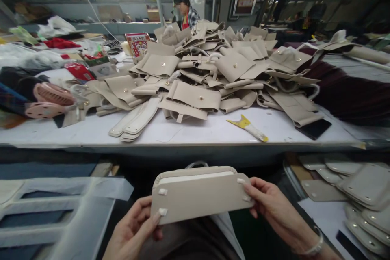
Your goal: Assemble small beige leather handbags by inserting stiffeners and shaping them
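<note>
Watching left hand (pixel 137 224) and right hand (pixel 269 201) pinch opposite ends of the beige panel (pixel 199 200), I judge this layer-aligning; next move likely needs squared edges.

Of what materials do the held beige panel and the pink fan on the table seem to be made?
Beige panel: probably leather or imitation leather, matte; its even colour and smooth face suggest this, but cannot separate the two.

Pink fan: likely hard plastic, smooth-looking; its rounded, slotted shell looks moulded.
</note>
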Demonstrator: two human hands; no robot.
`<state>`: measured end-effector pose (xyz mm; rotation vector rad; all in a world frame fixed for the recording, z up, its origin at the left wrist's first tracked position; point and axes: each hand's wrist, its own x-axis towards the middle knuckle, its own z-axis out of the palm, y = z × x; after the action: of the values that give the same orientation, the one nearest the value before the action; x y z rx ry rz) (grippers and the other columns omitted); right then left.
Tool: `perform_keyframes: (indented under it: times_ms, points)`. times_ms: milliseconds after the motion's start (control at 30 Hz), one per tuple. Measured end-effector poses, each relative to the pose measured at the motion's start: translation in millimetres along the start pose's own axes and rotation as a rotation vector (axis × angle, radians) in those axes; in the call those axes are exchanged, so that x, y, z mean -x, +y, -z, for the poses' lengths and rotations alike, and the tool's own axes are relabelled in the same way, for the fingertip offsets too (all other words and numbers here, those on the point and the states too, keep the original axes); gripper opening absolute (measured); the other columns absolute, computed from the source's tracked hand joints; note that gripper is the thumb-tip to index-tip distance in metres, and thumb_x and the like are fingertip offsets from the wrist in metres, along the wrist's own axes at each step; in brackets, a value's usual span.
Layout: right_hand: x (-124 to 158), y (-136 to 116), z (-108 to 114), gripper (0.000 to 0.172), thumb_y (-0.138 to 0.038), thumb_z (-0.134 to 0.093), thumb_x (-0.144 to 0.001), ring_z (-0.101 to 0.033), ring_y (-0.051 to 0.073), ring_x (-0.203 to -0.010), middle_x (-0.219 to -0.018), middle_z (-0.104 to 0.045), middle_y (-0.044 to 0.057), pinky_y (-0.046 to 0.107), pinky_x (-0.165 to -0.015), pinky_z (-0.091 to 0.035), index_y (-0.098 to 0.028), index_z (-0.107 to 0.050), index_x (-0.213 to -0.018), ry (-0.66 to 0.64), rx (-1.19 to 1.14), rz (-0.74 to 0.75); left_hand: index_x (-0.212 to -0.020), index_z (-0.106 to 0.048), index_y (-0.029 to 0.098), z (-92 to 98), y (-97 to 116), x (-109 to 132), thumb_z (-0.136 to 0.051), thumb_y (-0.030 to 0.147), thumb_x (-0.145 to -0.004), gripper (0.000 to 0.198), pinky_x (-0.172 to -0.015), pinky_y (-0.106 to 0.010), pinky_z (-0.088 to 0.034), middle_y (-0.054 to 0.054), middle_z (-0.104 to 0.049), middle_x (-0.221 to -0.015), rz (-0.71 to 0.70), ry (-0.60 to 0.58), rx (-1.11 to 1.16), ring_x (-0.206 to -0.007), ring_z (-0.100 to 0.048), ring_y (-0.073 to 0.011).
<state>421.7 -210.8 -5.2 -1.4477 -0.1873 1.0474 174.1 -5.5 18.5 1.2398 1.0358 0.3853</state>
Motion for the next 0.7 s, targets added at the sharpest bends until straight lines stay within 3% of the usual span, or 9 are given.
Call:
perform_keyframes:
  times_ms: [167, 267, 333, 467, 700]
  points:
    - [-22, -12, -4, 0.037, -0.053, -0.067, -0.082, -0.043, 0.009, -0.056, -0.07, -0.055, -0.001, 0.021, -0.044, -0.038, -0.016, -0.068, -0.081, 0.061, 0.082, 0.107, -0.086, -0.059, 0.021, 1.0, 10, -17, -0.071, 0.055, -0.077, 0.037, -0.059, -0.02, -0.046, 0.002, -0.061, -0.06, 0.023, -0.017, 0.026, -0.058, -0.057, -0.0136]
    - [-32, -16, 0, 0.039, -0.055, -0.064, -0.084, -0.055, 0.015, -0.075, -0.088, -0.068, 0.005, 0.025, -0.06, -0.046, -0.017, -0.072, -0.094, 0.203, 0.113, 0.181, -0.086, -0.06, 0.021, 10.6, 13, -29, -0.076, 0.052, -0.072, 0.038, -0.056, -0.019, -0.048, 0.003, -0.061, -0.069, 0.007, 0.019, 0.151, -0.057, -0.053, -0.0111]
    - [-35, -9, 0, 0.043, -0.055, -0.066, -0.083, -0.06, 0.02, -0.096, -0.108, -0.07, 0.007, 0.029, -0.077, -0.049, -0.019, -0.073, -0.105, 0.264, 0.132, 0.161, -0.088, -0.061, 0.022, 17.5, 9, -38, -0.081, 0.049, -0.066, 0.04, -0.052, -0.019, -0.048, 0.004, -0.061, -0.075, -0.001, 0.054, 0.251, -0.056, -0.051, -0.0103]
    - [-36, 21, -12, 0.051, -0.054, -0.063, -0.085, -0.055, 0.025, -0.121, -0.126, -0.066, 0.006, 0.039, -0.106, -0.04, -0.023, -0.064, -0.125, 0.205, 0.036, 0.084, -0.091, -0.062, 0.024, 25.9, -9, -52, -0.083, 0.044, -0.066, 0.038, -0.052, -0.018, -0.05, 0.003, -0.061, -0.079, 0.026, 0.086, 0.344, -0.059, -0.051, -0.01]
    - [-44, 46, -38, 0.049, -0.052, -0.052, -0.092, -0.054, 0.024, -0.124, -0.135, -0.06, 0.006, 0.039, -0.113, -0.037, -0.023, -0.06, -0.131, 0.447, 0.312, 0.359, -0.094, -0.06, 0.024, 32.5, -34, -57, -0.08, 0.042, -0.072, 0.035, -0.054, -0.017, -0.051, 0.004, -0.062, -0.083, 0.066, 0.09, 0.297, -0.06, -0.055, -0.0096]
